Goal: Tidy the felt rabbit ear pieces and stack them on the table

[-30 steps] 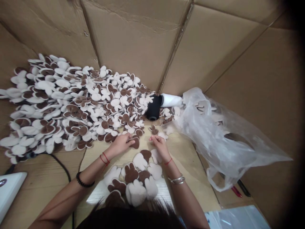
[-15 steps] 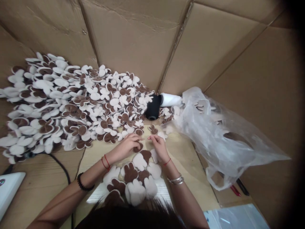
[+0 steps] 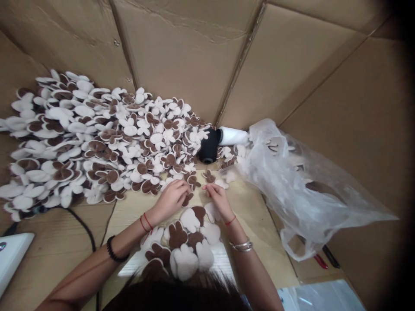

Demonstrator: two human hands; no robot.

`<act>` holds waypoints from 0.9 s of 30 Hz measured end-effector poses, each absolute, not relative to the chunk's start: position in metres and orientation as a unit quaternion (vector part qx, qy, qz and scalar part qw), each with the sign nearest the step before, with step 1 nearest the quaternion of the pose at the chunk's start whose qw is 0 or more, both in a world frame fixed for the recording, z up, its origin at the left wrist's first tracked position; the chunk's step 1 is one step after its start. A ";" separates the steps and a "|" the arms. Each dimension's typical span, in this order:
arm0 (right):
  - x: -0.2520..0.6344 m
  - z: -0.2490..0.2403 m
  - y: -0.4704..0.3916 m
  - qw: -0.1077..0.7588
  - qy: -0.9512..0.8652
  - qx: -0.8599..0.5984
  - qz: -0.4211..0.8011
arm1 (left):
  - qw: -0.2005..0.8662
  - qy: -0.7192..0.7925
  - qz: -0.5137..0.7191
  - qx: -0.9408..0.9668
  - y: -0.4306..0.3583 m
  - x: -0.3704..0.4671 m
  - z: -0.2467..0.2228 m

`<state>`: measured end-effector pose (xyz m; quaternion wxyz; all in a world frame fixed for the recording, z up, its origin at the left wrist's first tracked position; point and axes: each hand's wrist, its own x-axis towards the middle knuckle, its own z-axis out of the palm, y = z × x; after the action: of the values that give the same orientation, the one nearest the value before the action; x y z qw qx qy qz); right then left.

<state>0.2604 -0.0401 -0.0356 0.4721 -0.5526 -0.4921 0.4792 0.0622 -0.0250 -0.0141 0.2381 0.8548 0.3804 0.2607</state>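
Left hand [image 3: 173, 196] bends over a brown rabbit-shaped piece [image 3: 188, 198]; right hand [image 3: 218, 196] waits close by, fingertips together

The brown piece shows at the left hand's curled fingers, above the middle of the pale yellow board [image 3: 256, 216]; the thumb is hidden, so I cannot tell whether it is pinched. The right thumb and forefinger press together just beside it; anything fine between them is too small to see.

A second brown piece [image 3: 208, 176] lies just beyond the right hand. Nearer the body, a cluster of white and brown pieces [image 3: 184, 261] overlaps on the board. A large heap of them [image 3: 97, 142] spreads to the left, against the cardboard wall [image 3: 188, 65]. Beside the heap stand a black spool [image 3: 209, 149] and, touching it, a white roll [image 3: 232, 136]; a clear plastic bag [image 3: 275, 172] sprawls to the right.

At the left edge, a white device [image 3: 16, 259] bears a small round mark [image 3: 2, 246], too small to read. A clear packet [image 3: 324, 293] at lower right carries tiny dark marks, likewise illegible.
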 end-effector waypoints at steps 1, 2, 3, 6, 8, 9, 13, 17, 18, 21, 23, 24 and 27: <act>0.259 -0.034 -0.041 0.474 -0.491 -0.540 0.492 | 0.265 0.400 0.286 0.830 -0.027 0.064 -0.015; 0.258 -0.032 -0.042 0.475 -0.490 -0.527 0.506 | 0.300 0.415 0.300 0.805 -0.029 0.067 -0.017; 0.255 -0.030 -0.044 0.476 -0.489 -0.515 0.519 | 0.342 0.425 0.307 0.780 -0.030 0.069 -0.019; 0.248 -0.026 -0.048 0.477 -0.476 -0.479 0.563 | 0.459 0.412 0.315 0.721 -0.034 0.076 -0.028; 0.244 -0.026 -0.050 0.481 -0.456 -0.454 0.596 | 0.513 0.379 0.328 0.697 -0.034 0.078 -0.032; 0.242 -0.026 -0.051 0.482 -0.444 -0.444 0.611 | 0.534 0.365 0.327 0.689 -0.034 0.079 -0.033; 0.239 -0.026 -0.052 0.475 -0.414 -0.437 0.642 | 0.543 0.385 0.318 0.675 -0.036 0.080 -0.032; 0.241 -0.024 -0.052 0.471 -0.412 -0.455 0.634 | 0.492 0.409 0.305 0.706 -0.037 0.077 -0.029; 0.242 -0.024 -0.052 0.473 -0.411 -0.464 0.626 | 0.478 0.404 0.300 0.720 -0.036 0.076 -0.028; 0.244 -0.022 -0.052 0.476 -0.423 -0.489 0.596 | 0.444 0.382 0.285 0.759 -0.031 0.071 -0.024; 0.243 -0.023 -0.052 0.467 -0.443 -0.499 0.580 | 0.426 0.378 0.273 0.775 -0.027 0.068 -0.021; 0.243 -0.025 -0.052 0.461 -0.453 -0.502 0.575 | 0.416 0.381 0.271 0.780 -0.026 0.067 -0.020; 0.239 -0.030 -0.054 0.449 -0.477 -0.509 0.559 | 0.375 0.386 0.263 0.801 -0.024 0.066 -0.016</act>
<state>0.2394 -0.0540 -0.0296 0.4495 -0.5086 -0.4768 0.5586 0.0657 -0.0235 -0.0163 0.3753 0.8009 0.3856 0.2627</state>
